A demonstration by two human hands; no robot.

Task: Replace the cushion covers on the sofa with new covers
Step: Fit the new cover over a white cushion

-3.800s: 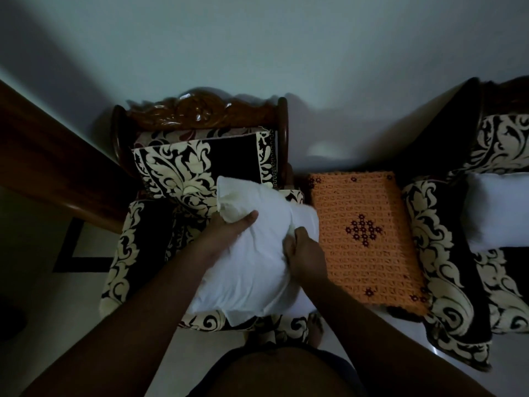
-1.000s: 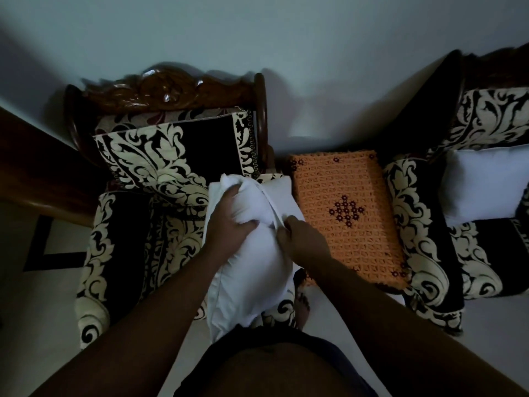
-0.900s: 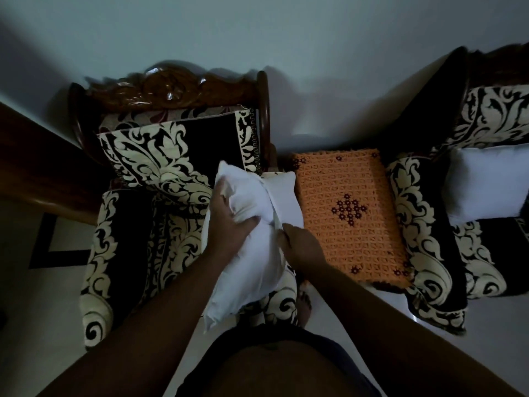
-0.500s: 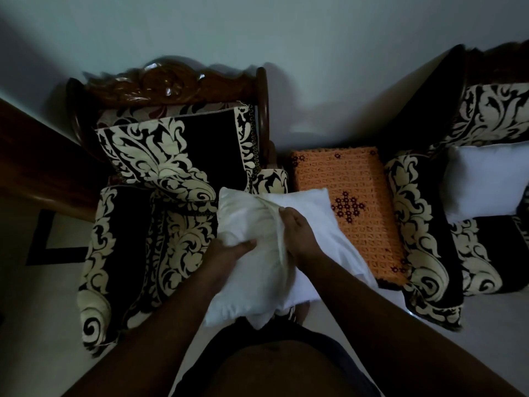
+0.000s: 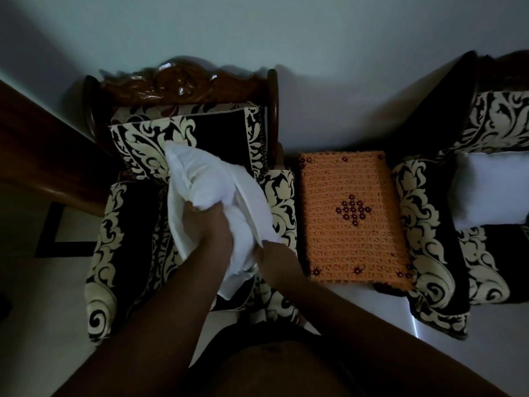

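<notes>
Both hands (image 5: 210, 227) clenched (arms extended)

Soft, matt white cloth cushion (image 5: 211, 193), creased and crumpled, with a thin white fabric cover (image 5: 177, 224) loose around it. At twelve o'clock, glossy carved dark wood armchair back (image 5: 180, 81) above woven black-and-cream floral upholstery (image 5: 126, 247), slightly textured. At three o'clock, rough, open-knit orange crocheted mat (image 5: 352, 213); beyond it, smooth matt white cushion (image 5: 489, 187).
</notes>
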